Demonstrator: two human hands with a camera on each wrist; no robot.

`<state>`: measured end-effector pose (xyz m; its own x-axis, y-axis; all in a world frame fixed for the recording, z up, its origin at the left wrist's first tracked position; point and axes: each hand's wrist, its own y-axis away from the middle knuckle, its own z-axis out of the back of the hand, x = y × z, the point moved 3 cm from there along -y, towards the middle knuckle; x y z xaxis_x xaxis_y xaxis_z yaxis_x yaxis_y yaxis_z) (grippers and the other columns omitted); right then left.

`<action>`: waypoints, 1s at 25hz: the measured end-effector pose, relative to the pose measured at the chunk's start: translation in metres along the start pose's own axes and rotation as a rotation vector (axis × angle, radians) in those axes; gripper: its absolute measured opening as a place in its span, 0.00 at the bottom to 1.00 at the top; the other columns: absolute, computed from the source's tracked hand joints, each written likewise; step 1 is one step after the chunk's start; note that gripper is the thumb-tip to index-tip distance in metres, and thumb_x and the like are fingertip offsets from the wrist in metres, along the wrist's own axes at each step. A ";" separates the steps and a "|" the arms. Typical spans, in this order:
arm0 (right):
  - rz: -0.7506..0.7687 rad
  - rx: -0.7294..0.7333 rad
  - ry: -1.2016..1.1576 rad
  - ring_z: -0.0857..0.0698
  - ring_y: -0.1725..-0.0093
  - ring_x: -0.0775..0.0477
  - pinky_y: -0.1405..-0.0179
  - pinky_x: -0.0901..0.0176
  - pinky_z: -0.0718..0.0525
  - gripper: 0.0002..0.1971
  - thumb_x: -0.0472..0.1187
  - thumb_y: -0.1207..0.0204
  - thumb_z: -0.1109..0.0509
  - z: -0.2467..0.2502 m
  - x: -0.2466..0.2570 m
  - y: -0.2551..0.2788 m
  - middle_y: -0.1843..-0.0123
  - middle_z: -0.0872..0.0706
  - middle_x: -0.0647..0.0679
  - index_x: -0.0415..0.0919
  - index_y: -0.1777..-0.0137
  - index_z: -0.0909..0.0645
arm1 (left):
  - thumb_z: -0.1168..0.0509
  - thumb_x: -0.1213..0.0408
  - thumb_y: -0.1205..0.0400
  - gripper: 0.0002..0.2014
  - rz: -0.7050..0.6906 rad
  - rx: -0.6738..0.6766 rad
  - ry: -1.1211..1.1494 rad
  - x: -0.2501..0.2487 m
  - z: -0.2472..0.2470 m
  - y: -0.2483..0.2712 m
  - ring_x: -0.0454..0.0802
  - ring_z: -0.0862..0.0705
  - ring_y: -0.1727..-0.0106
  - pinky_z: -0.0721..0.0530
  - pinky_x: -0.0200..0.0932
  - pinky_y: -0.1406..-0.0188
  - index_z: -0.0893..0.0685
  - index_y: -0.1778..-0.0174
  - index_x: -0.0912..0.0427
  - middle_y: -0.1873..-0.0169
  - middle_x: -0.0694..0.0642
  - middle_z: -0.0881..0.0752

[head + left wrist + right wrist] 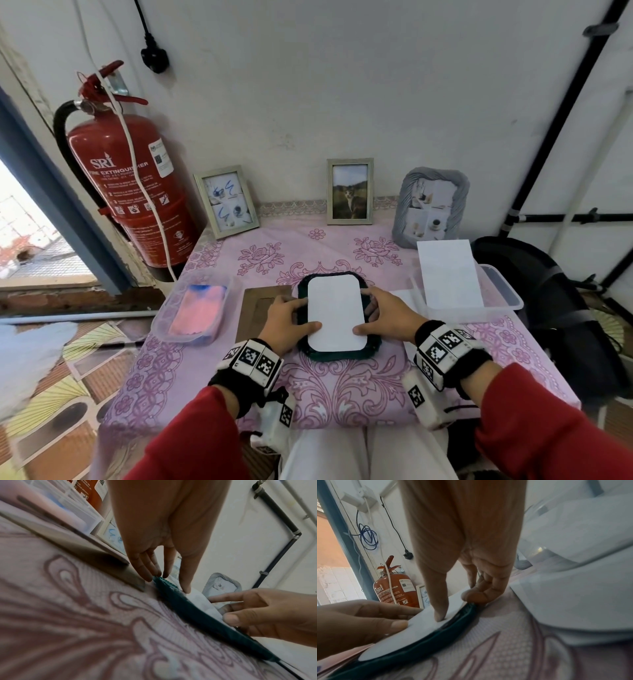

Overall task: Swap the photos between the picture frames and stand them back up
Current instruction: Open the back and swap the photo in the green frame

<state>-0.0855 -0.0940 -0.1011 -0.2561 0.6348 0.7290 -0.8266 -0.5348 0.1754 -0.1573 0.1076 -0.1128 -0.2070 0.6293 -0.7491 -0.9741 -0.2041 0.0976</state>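
Note:
A dark green frame (337,356) lies face down at the middle of the pink tablecloth, with a white photo (335,315) lying back-up in its recess. My left hand (301,317) is at the frame's left edge, thumb pressing on the photo and straight fingers touching the rim (197,612). My right hand (371,317) is on the right side, with its thumb on the photo (412,632) and its fingers curled over the frame's edge (423,646). Three frames stand at the back: one with a scribbled photo (226,202), one with a cat photo (349,192), and a grey ribbed one (430,207).
A brown backing board (257,308) lies flat just left of the green frame. A clear tub with a pink and blue cloth (195,311) sits at the left. A white sheet (448,274) rests on a clear tub (507,294) at the right. A fire extinguisher (130,192) hangs on the left wall.

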 end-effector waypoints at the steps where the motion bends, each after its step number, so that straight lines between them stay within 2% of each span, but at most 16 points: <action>1: 0.002 -0.006 0.012 0.23 0.61 0.54 0.55 0.63 0.24 0.40 0.41 0.37 0.18 0.000 0.000 0.000 0.60 0.25 0.56 0.41 0.25 0.32 | 0.25 0.60 0.27 0.32 0.006 0.006 -0.006 0.001 0.000 0.000 0.55 0.32 0.29 0.36 0.42 0.24 0.26 0.27 0.59 0.35 0.61 0.30; 6: 0.025 -0.015 0.047 0.25 0.65 0.59 0.63 0.70 0.25 0.37 0.43 0.37 0.18 -0.001 -0.002 -0.003 0.62 0.25 0.56 0.41 0.27 0.27 | 0.23 0.59 0.29 0.34 0.014 0.014 -0.052 0.003 -0.003 -0.002 0.56 0.35 0.28 0.37 0.42 0.23 0.26 0.27 0.63 0.34 0.61 0.33; 13: 0.055 0.009 0.049 0.24 0.65 0.60 0.67 0.78 0.25 0.35 0.43 0.34 0.20 0.001 -0.005 -0.004 0.62 0.24 0.56 0.44 0.26 0.28 | 0.23 0.59 0.30 0.35 0.012 -0.007 -0.034 0.004 -0.004 -0.003 0.55 0.35 0.27 0.38 0.44 0.22 0.25 0.28 0.63 0.34 0.59 0.33; 17: 0.041 0.006 0.014 0.25 0.64 0.60 0.66 0.79 0.26 0.31 0.39 0.29 0.24 0.001 -0.007 -0.006 0.63 0.25 0.54 0.40 0.26 0.29 | 0.23 0.58 0.29 0.35 0.013 -0.003 -0.041 0.003 -0.004 -0.002 0.54 0.35 0.27 0.38 0.43 0.22 0.26 0.28 0.64 0.34 0.59 0.33; 19: 0.025 -0.001 -0.005 0.24 0.61 0.56 0.63 0.75 0.27 0.32 0.38 0.29 0.25 0.000 -0.008 -0.005 0.59 0.24 0.51 0.38 0.25 0.31 | 0.24 0.60 0.28 0.34 0.022 -0.002 -0.010 0.002 -0.003 -0.001 0.54 0.35 0.27 0.38 0.43 0.22 0.26 0.27 0.64 0.33 0.59 0.33; 21: 0.024 -0.002 -0.014 0.24 0.58 0.53 0.60 0.71 0.27 0.33 0.38 0.29 0.25 -0.001 -0.008 -0.003 0.55 0.24 0.47 0.37 0.25 0.32 | 0.26 0.62 0.26 0.31 0.035 -0.066 0.044 -0.001 0.002 0.002 0.57 0.32 0.28 0.36 0.45 0.22 0.26 0.27 0.63 0.34 0.62 0.33; 25: 0.035 0.005 -0.022 0.25 0.61 0.57 0.64 0.75 0.27 0.32 0.38 0.29 0.25 0.000 -0.008 -0.002 0.60 0.25 0.53 0.40 0.26 0.30 | 0.29 0.63 0.24 0.24 0.055 -0.321 0.024 -0.002 0.026 0.010 0.58 0.28 0.32 0.32 0.46 0.25 0.22 0.32 0.60 0.37 0.64 0.28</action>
<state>-0.0820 -0.0981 -0.1072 -0.2733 0.6036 0.7490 -0.8147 -0.5592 0.1533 -0.1691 0.1243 -0.0930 -0.2523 0.5940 -0.7638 -0.8822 -0.4656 -0.0707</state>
